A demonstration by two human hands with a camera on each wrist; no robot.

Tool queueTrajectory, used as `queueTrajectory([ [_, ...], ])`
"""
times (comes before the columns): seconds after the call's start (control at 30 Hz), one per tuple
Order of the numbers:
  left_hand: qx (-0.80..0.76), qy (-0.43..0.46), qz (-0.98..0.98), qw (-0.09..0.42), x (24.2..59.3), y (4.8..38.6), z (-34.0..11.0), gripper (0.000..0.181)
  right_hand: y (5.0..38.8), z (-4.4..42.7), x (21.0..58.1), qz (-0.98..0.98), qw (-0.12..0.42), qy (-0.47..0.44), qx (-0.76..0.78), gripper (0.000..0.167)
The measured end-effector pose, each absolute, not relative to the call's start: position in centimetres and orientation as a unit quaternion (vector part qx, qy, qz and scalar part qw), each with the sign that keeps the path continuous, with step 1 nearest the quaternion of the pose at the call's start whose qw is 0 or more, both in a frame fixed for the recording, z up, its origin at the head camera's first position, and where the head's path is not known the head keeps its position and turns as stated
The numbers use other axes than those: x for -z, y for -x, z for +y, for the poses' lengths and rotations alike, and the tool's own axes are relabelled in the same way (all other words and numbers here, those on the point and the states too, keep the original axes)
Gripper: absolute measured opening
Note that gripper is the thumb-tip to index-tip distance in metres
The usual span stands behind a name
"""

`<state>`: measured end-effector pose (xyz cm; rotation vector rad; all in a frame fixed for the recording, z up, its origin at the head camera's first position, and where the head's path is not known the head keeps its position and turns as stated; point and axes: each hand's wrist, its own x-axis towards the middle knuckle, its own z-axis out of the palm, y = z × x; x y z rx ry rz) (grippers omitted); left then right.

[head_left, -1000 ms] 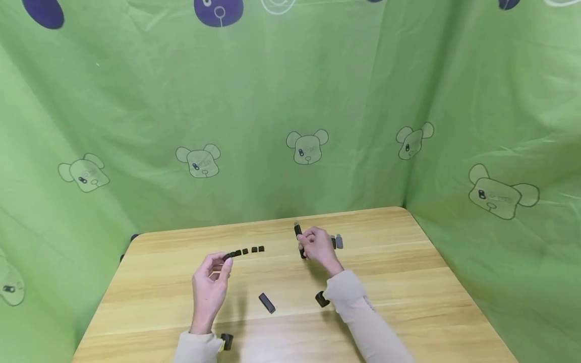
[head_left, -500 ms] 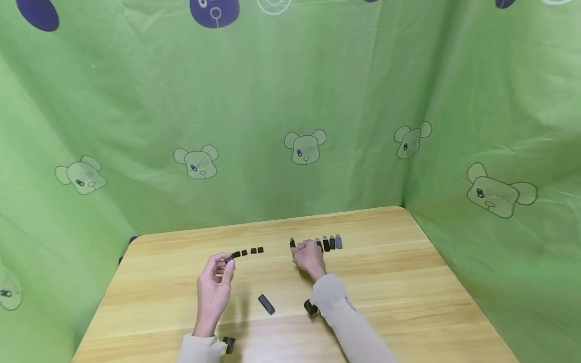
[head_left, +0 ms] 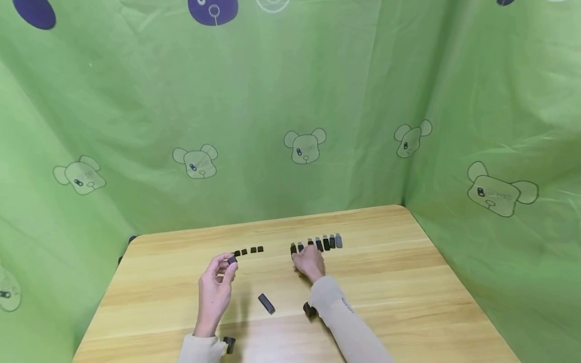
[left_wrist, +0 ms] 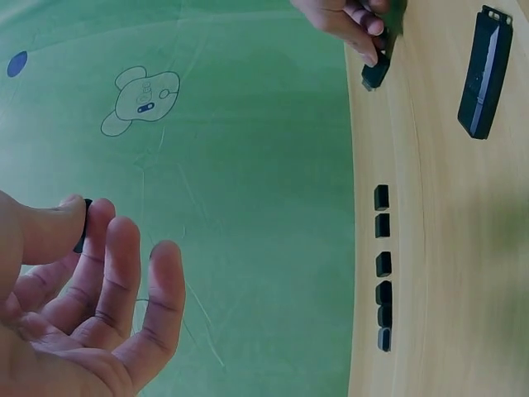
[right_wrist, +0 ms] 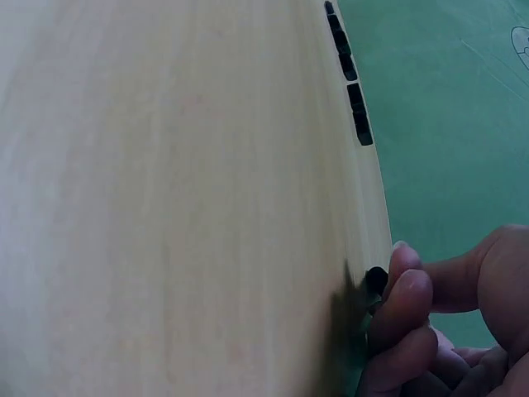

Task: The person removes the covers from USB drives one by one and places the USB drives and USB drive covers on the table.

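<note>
My left hand [head_left: 213, 297] is raised above the left part of the table, pinching a small black cap [head_left: 232, 260] between thumb and fingertip. The same cap [left_wrist: 83, 227] shows edge-on in the left wrist view. At the left end of a row of USB sticks [head_left: 326, 243], my right hand [head_left: 310, 263] pinches a black USB stick [head_left: 293, 249], low at the tabletop with its connector toward the back. The right hand's fingers hide the lower ends of neighbouring sticks. In the right wrist view only a dark end of the held stick [right_wrist: 376, 281] peeks out beside the fingers.
Several small black caps [head_left: 253, 250] lie in a line left of the sticks. A longer dark stick [head_left: 266, 303] lies alone nearer the front. Green cloth [head_left: 254, 191] hangs behind the wooden table [head_left: 386, 302] and at both sides.
The right hand has moved left and down, bringing the black USB stick from the air to the left end of the row. My left hand shifted slightly right, still holding the cap.
</note>
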<state>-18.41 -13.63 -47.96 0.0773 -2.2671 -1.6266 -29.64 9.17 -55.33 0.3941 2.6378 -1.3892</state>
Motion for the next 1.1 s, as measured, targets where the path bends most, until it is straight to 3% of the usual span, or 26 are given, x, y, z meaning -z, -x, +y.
queueTrajectory([
  [0.77, 0.498, 0.026, -0.85, 0.171, 48.4, 19.3, -13.0, 0.019, 29.9, 9.4, 55.5, 0.877, 0.081, -0.133, 0.454, 0.033],
  [1.1, 0.446, 0.066, -0.876, 0.169, 48.8, 21.4, -12.7, 0.019, 29.0, 9.9, 53.1, 0.859, 0.032, -0.083, 0.505, 0.027],
])
